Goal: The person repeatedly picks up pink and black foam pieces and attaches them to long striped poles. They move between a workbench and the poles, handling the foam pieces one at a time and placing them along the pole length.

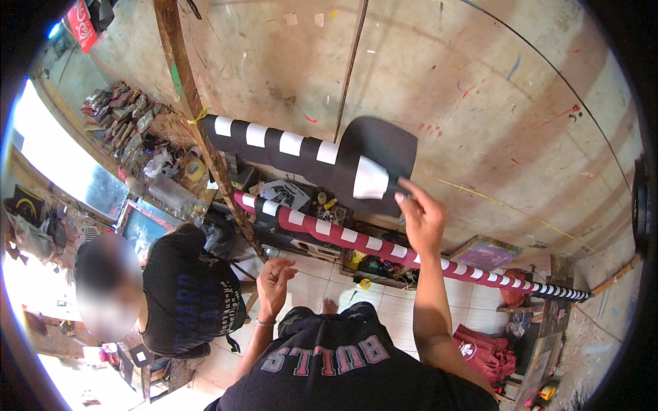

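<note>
My right hand (423, 214) pinches the edge of a flat black cloth piece (379, 139) that carries a white rectangle (371, 179). The piece stands out at the right end of an upper row of overlapping black pieces (269, 152), each with a white rectangle. My left hand (273, 283) is raised below that row, fingers loosely bent and slightly apart, with nothing visible in it. Beneath both, a long lower row of maroon and black cloth pieces (334, 233) with white rectangles runs from the left down to the far right.
A wooden post (185, 75) rises at the left ends of the rows, near a stained wall (493, 89). Another person in a black shirt (185, 294) sits at my left. Folded maroon garments (485, 353) lie at the lower right. Shelves with clutter stand under the rows.
</note>
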A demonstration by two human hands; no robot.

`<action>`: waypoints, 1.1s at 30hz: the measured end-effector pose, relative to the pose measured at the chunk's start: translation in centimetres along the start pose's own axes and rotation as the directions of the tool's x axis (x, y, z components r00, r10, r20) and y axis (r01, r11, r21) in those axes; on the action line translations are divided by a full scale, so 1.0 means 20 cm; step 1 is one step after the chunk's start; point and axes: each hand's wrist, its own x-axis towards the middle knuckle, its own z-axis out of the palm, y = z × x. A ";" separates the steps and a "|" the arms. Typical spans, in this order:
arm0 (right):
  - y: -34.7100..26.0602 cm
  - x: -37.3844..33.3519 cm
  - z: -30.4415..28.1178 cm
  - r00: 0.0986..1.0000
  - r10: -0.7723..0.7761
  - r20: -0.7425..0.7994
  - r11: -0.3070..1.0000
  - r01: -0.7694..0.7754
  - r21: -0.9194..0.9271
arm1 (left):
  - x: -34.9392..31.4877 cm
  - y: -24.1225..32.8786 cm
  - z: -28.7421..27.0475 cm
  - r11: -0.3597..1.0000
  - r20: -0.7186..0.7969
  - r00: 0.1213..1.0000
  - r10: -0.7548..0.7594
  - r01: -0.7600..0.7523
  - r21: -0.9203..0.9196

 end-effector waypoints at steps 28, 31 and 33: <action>1.15 -1.90 0.80 0.213 0.768 0.604 0.552 -0.700 -0.454 | -1.15 -0.44 -1.17 0.825 -0.139 0.959 -0.247 0.283 0.489; 1.20 -2.58 1.06 -0.040 0.680 0.732 0.723 -0.134 -0.678 | -1.57 -0.52 -1.46 0.805 -0.247 0.925 -0.288 0.374 0.460; 0.91 -2.81 1.30 0.124 0.447 0.886 0.792 0.407 -0.456 | -1.89 -0.64 -1.67 0.787 -0.380 0.851 -0.364 0.499 0.363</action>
